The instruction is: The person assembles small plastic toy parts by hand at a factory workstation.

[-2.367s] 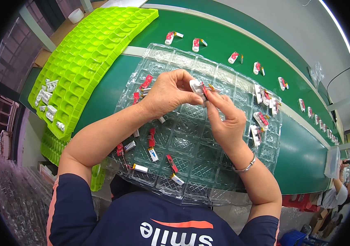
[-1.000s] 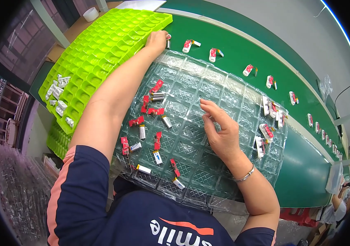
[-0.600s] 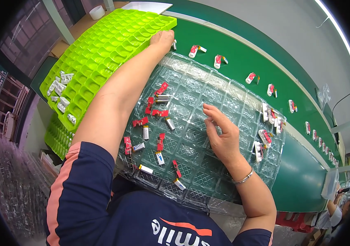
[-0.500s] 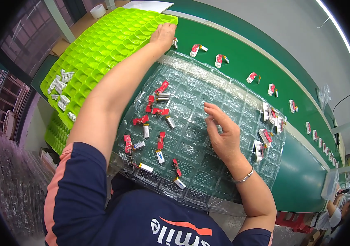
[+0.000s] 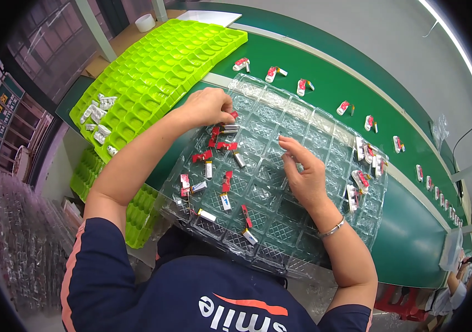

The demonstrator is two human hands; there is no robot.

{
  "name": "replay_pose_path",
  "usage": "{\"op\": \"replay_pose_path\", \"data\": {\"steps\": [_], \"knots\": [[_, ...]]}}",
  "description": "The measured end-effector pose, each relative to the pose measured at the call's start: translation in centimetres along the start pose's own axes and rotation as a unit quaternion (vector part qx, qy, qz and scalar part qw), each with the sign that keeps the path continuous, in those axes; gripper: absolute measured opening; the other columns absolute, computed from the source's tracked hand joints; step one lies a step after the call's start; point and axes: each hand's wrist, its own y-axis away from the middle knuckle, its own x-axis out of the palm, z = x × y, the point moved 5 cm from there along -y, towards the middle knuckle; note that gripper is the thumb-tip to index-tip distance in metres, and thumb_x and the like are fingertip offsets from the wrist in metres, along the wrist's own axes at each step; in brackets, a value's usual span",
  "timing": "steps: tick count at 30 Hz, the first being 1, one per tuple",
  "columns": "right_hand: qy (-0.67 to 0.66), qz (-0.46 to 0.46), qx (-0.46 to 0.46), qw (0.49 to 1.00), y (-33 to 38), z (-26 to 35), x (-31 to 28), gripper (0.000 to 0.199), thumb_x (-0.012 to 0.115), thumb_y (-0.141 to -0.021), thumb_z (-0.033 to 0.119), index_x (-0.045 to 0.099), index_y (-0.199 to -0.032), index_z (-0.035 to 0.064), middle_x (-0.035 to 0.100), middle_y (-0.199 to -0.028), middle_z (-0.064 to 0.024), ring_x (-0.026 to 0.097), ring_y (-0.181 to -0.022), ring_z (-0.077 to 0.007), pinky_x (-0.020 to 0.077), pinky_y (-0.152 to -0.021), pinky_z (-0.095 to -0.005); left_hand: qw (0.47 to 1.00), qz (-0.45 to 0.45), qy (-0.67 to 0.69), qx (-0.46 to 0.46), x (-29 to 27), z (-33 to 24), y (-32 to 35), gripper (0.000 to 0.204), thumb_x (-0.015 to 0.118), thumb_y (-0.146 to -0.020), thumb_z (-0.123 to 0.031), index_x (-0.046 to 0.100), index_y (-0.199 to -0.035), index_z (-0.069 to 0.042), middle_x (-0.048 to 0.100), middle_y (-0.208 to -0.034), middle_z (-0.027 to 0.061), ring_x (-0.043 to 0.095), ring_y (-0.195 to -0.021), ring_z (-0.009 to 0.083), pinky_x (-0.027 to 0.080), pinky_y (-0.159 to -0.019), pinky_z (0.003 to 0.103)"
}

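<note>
My left hand is over the far left part of a clear plastic compartment tray. Its bent fingers and thumb close on a small red circuit board, partly hidden by the fingertips. Beside it lie several red boards wired to small silver or white battery cells. Above the tray's middle hovers my right hand, thumb and index finger apart, with nothing visible between them. White shell pieces with red boards sit in the tray's right compartments.
A bright green moulded tray on the left carries several white pieces. Beyond the clear tray, a green belt bears a row of white pieces with red boards and cells. Clear trays are stacked at lower left.
My left hand has left the belt's near left end and drawn back to the red boards. A white piece with board and cell now lies uncovered there. The right hand stays nearly still.
</note>
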Motion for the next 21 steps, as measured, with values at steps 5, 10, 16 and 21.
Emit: {"op": "replay_pose_path", "data": {"steps": [5, 10, 16, 21], "knots": [[-0.009, -0.004, 0.008, 1.0, 0.2, -0.1, 0.2, 0.024, 0.054, -0.079, -0.003, 0.062, -0.1, 0.0042, 0.062, -0.106, -0.0106, 0.061, -0.076, -0.0118, 0.0483, -0.066, -0.0229, 0.947, -0.029, 0.318, -0.017, 0.0, 0.5, 0.3, 0.024, 0.066, -0.077, -0.027, 0.06, -0.078, -0.004, 0.064, -0.076, 0.0071, 0.063, -0.072, 0.0168, 0.048, -0.064, 0.031], [-0.055, -0.038, 0.028, 0.997, 0.4, -0.5, -0.5, 0.021, 0.056, -0.08, -0.002, 0.062, -0.1, 0.003, 0.064, -0.1, -0.0082, 0.06, -0.075, -0.0097, 0.0479, -0.067, -0.0218, 0.725, 0.108, 0.679, -0.038, 0.8, -4.5, 2.3, 0.011, 0.055, -0.088, -0.015, 0.051, -0.093, -0.007, 0.061, -0.082, 0.0046, 0.062, -0.079, 0.0145, 0.051, -0.073, 0.028], [-0.058, -0.084, -0.04, 0.994, 0.1, 0.7, -1.1, 0.029, 0.061, -0.077, -0.002, 0.058, -0.106, 0.0032, 0.063, -0.095, -0.0071, 0.059, -0.074, -0.0108, 0.0485, -0.066, -0.0224, 0.764, 0.161, 0.625, 0.003, 1.8, -8.5, 3.5, 0.016, 0.058, -0.084, -0.009, 0.051, -0.096, -0.003, 0.063, -0.08, 0.0066, 0.052, -0.061, 0.0074, 0.039, -0.052, 0.02], [0.032, -0.028, -0.149, 0.988, 0.1, 2.1, -0.6, 0.022, 0.064, -0.074, -0.002, 0.063, -0.095, 0.0032, 0.061, -0.097, -0.0099, 0.062, -0.082, -0.0191, 0.0508, -0.069, -0.0265, 0.8, 0.163, 0.577, 0.017, 2.2, -9.1, 3.3, 0.02, 0.061, -0.082, -0.01, 0.049, -0.096, -0.002, 0.064, -0.078, 0.0088, 0.05, -0.058, 0.0063, 0.038, -0.05, 0.02]]}}
